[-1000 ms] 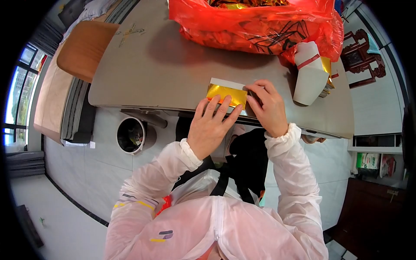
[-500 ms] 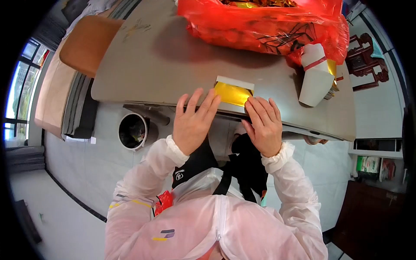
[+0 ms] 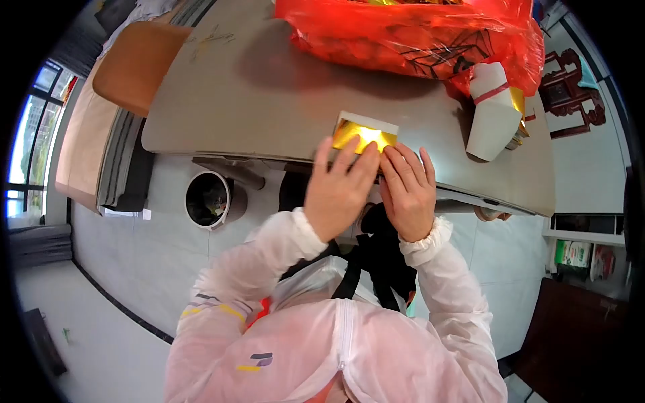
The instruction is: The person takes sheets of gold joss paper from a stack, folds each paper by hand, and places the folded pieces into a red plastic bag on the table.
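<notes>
A small sheet of shiny gold foil paper (image 3: 365, 133) with a pale strip along its far edge lies at the front edge of the table. My left hand (image 3: 341, 193) reaches over its near side, fingers stretched out and slightly apart, the tips resting on the gold. Beside it, my right hand (image 3: 410, 201) lies with extended fingers touching the sheet's near right corner. The two hands almost meet at the index fingers. Neither wraps round the paper, and its near edge is hidden beneath the fingers.
A red plastic bag (image 3: 403, 50) holding gold foil pieces sits at the back of the table (image 3: 248, 117). To the right stands a white paper bundle with a red band (image 3: 494, 124). A waste bin (image 3: 207, 199) is on the floor at left, and a brown chair (image 3: 138, 67) stands beyond.
My left hand has slid right, from the sheet's left side to its near middle, closer to my right hand. The gold paper now catches a bright glare and is slightly turned.
</notes>
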Available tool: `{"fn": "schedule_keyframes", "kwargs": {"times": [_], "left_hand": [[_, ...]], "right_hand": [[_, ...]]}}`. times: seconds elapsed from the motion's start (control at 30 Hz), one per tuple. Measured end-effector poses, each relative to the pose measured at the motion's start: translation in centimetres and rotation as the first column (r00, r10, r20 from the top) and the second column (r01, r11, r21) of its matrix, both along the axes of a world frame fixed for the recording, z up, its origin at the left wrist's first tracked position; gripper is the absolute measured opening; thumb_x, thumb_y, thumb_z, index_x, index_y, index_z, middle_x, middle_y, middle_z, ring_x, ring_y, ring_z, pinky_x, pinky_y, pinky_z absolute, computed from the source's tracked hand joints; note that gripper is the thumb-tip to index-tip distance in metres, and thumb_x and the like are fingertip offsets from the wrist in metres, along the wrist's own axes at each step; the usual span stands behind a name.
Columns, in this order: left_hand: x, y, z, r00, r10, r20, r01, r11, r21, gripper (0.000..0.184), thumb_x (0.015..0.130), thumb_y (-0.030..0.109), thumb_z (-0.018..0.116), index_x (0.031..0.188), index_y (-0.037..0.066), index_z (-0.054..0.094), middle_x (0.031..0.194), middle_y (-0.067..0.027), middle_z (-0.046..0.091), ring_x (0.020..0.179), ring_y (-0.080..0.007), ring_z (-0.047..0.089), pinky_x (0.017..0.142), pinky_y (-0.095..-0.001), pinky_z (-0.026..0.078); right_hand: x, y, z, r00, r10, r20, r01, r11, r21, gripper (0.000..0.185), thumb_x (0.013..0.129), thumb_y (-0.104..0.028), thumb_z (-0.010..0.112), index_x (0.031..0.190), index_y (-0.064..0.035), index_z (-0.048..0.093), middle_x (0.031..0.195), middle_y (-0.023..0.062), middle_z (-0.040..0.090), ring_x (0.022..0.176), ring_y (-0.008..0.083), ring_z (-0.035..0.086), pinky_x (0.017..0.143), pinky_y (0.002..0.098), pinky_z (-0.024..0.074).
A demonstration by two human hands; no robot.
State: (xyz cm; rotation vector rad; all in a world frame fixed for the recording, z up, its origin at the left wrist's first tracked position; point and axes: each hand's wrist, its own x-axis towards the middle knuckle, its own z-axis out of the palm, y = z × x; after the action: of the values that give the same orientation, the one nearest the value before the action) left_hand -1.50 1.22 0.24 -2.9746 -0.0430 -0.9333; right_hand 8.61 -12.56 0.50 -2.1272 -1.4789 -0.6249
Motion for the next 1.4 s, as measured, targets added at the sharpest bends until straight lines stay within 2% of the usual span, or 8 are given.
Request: {"fn": "schedule_keyframes", "kwargs": {"times": [0.37, 0.63, 0.77, 0.87, 1.03, 1.1, 1.2, 1.4], "left_hand": [[-2.5, 4.5, 0.7, 0.989, 0.144, -0.043, -0.142, 0.989, 0.033, 0.054, 0.075, 0.025, 0.077, 0.125, 0.013, 0.062, 0.136, -0.0021, 0.055, 0.133, -0.0289, 0.042, 0.112, -0.0582, 0.025], [-3.8, 2.4, 1.8, 0.995, 0.011, 0.097, 0.036, 0.884, -0.467, 0.040, 0.076, 0.010, 0.076, 0.114, 0.004, 0.064, 0.113, -0.0111, 0.064, 0.105, -0.0337, 0.057, 0.093, -0.0441, 0.044], [-2.2, 0.1, 2.8, 0.969, -0.111, 0.221, 0.210, 0.840, -0.499, 0.034, 0.075, 0.003, 0.073, 0.108, 0.001, 0.065, 0.104, -0.0144, 0.065, 0.096, -0.0346, 0.061, 0.085, -0.0415, 0.049], [-0.5, -0.6, 3.1, 0.959, -0.173, 0.226, 0.250, 0.890, -0.381, 0.031, 0.078, 0.006, 0.071, 0.108, 0.001, 0.065, 0.107, -0.0142, 0.065, 0.098, -0.0334, 0.061, 0.088, -0.0424, 0.049], [0.7, 1.4, 0.9, 0.970, -0.229, 0.086, 0.242, 0.946, -0.216, 0.026, 0.082, 0.009, 0.065, 0.107, 0.003, 0.066, 0.108, -0.0121, 0.064, 0.102, -0.0323, 0.061, 0.090, -0.0416, 0.048], [0.6, 2.4, 0.7, 0.962, -0.266, 0.066, 0.273, 0.949, -0.156, 0.025, 0.080, 0.009, 0.067, 0.105, 0.003, 0.065, 0.109, -0.0116, 0.063, 0.101, -0.0327, 0.061, 0.089, -0.0419, 0.049], [0.8, 3.4, 0.4, 0.953, -0.293, 0.074, 0.302, 0.932, -0.198, 0.026, 0.079, 0.010, 0.070, 0.103, 0.003, 0.065, 0.108, -0.0115, 0.063, 0.100, -0.0328, 0.061, 0.088, -0.0417, 0.051], [1.6, 4.8, 1.8, 0.930, -0.367, -0.010, 0.351, 0.897, -0.269, 0.026, 0.080, 0.013, 0.072, 0.102, 0.003, 0.063, 0.105, -0.0129, 0.063, 0.099, -0.0317, 0.061, 0.085, -0.0385, 0.052]], "right_hand": [[0.3, 0.5, 0.0, 1.000, 0.015, -0.015, -0.013, 0.995, 0.094, 0.028, 0.077, -0.003, 0.071, 0.104, -0.0022, 0.066, 0.111, 0.0100, 0.065, 0.111, 0.0276, 0.061, 0.103, 0.0463, 0.0442], [-1.1, -1.3, 0.7, 0.961, -0.003, -0.275, 0.057, 0.980, 0.189, 0.016, 0.080, 0.003, 0.069, 0.094, 0.0006, 0.063, 0.097, 0.0108, 0.065, 0.089, 0.0276, 0.065, 0.083, 0.0370, 0.0545], [-3.8, 0.4, 1.0, 0.388, 0.351, -0.852, 0.367, 0.790, 0.492, 0.004, 0.091, 0.001, 0.062, 0.095, 0.0022, 0.061, 0.097, 0.0077, 0.065, 0.086, 0.0144, 0.065, 0.074, 0.0282, 0.0537], [-4.2, 1.1, 0.3, -0.150, 0.704, -0.695, 0.545, 0.645, 0.536, 0.005, 0.094, -0.003, 0.060, 0.097, 0.0011, 0.061, 0.100, 0.0078, 0.066, 0.090, 0.0147, 0.066, 0.077, 0.0277, 0.0539], [-2.7, -0.8, 2.2, -0.339, 0.348, -0.874, 0.325, 0.915, 0.238, 0.021, 0.093, -0.005, 0.061, 0.111, 0.0037, 0.065, 0.099, 0.0094, 0.069, 0.081, 0.0165, 0.067, 0.076, 0.0281, 0.0537], [-1.9, -2.2, 1.6, 0.238, 0.217, -0.947, 0.219, 0.938, 0.270, 0.018, 0.090, -0.003, 0.063, 0.106, 0.0026, 0.067, 0.098, 0.0092, 0.070, 0.078, 0.0177, 0.068, 0.075, 0.0288, 0.0535], [-0.3, -3.6, 2.8, 0.855, 0.023, -0.518, 0.095, 0.975, 0.202, 0.020, 0.078, -0.001, 0.073, 0.097, -0.0009, 0.069, 0.101, 0.0116, 0.069, 0.095, 0.0285, 0.066, 0.079, 0.0337, 0.0526], [3.1, -1.7, 1.8, 0.971, 0.150, -0.188, -0.137, 0.987, 0.080, 0.036, 0.070, -0.004, 0.078, 0.104, -0.0029, 0.067, 0.116, 0.0129, 0.065, 0.112, 0.0342, 0.060, 0.092, 0.0410, 0.0512]]}}
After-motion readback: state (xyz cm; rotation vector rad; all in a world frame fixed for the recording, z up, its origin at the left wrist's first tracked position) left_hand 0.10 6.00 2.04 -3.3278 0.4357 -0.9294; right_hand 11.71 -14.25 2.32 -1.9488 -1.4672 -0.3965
